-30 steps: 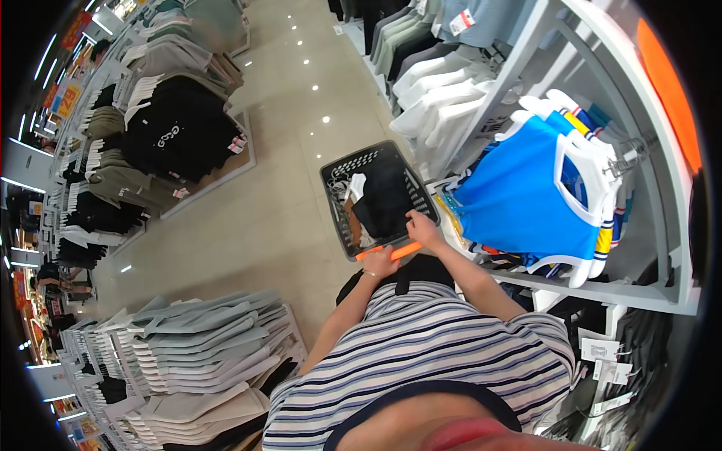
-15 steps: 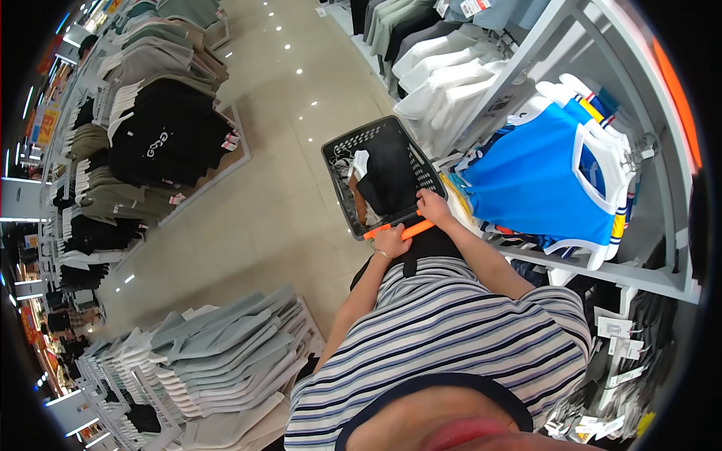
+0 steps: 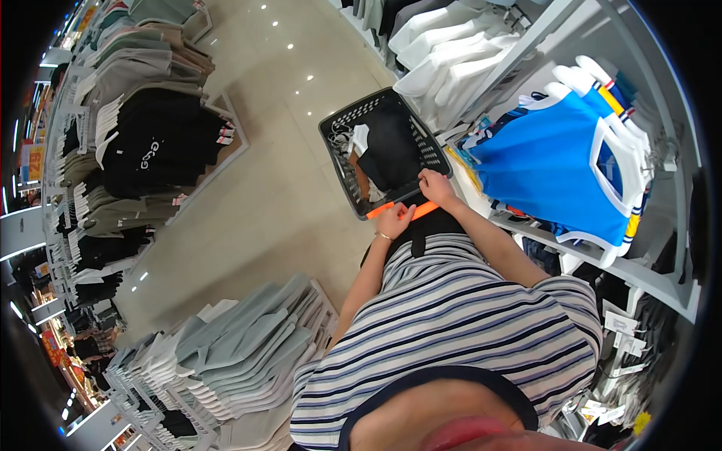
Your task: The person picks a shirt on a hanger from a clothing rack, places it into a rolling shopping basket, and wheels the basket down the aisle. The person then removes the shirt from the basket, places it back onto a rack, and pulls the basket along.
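Note:
A dark grey plastic shopping basket [image 3: 336, 169] hangs in front of my body. Inside it lie a black garment [image 3: 391, 150], a white piece, something brown and some pale items I cannot make out. My left hand [image 3: 394, 221] is closed round the orange handle [image 3: 423, 211] at the basket's near side. Curled at the near right corner, my right hand [image 3: 436, 186] grips the basket by its handle or rim; its fingers are partly hidden.
Blue sleeveless tops [image 3: 553, 161] hang on a grey rack close on my right, with white garments [image 3: 451, 56] beyond. Black shirts [image 3: 154, 143] hang across the tiled aisle [image 3: 278, 173] at left. Grey-green garments [image 3: 248, 331] hang near my left side.
The racks have shifted slightly in view, the blue tops to the right and downward. The basket sits a little higher in view. Both hands keep their hold.

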Demonstrator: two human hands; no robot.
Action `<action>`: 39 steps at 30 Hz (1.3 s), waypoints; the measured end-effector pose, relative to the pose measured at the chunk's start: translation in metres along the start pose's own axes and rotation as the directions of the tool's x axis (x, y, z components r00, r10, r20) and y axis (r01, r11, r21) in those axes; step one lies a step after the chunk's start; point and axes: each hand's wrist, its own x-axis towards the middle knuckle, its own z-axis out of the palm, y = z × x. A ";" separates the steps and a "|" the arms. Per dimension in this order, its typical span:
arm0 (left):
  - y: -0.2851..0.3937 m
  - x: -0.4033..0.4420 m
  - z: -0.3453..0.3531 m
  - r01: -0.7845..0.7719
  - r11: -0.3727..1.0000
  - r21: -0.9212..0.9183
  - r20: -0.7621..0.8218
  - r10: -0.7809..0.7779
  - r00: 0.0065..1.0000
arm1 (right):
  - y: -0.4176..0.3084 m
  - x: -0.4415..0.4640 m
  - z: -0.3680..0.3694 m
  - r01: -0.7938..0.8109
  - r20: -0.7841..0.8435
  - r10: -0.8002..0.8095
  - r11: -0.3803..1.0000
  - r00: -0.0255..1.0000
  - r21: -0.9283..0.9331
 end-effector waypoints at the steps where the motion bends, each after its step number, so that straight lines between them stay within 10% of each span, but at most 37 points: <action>1: -0.001 0.004 -0.001 0.049 0.999 -0.022 0.025 -0.048 0.999 | -0.001 0.001 -0.001 -0.009 0.000 0.009 1.000 1.000 -0.005; 16: -0.023 0.060 -0.016 0.196 0.972 -0.134 0.084 -0.186 0.979 | -0.016 0.061 -0.006 -0.011 0.031 0.011 1.000 0.999 -0.009; 22: -0.084 0.116 -0.017 0.694 0.369 -0.619 0.469 -0.535 0.703 | -0.023 0.082 -0.006 -0.001 0.011 0.001 1.000 1.000 0.012; 28: -0.152 0.195 0.023 0.803 0.560 -0.203 0.244 -0.766 0.595 | -0.027 0.099 -0.003 -0.016 -0.011 0.016 0.999 1.000 0.036; 30: -0.256 0.211 0.071 0.598 0.790 -0.135 0.190 -0.572 0.798 | -0.034 0.106 -0.009 -0.022 -0.027 0.022 0.999 0.999 0.023; 32: -0.246 0.226 0.075 0.746 0.643 -0.173 -0.012 -0.759 0.652 | -0.042 0.111 -0.014 -0.009 -0.044 0.010 1.000 0.999 0.023; 34: -0.213 0.255 0.046 0.809 0.575 0.118 -0.007 -0.815 0.580 | -0.044 0.117 -0.011 -0.040 -0.051 0.042 0.999 0.998 0.037; 39: -0.234 0.293 0.044 0.863 0.504 0.031 0.025 -0.864 0.503 | -0.050 0.130 -0.013 -0.046 -0.100 0.050 0.998 0.994 0.034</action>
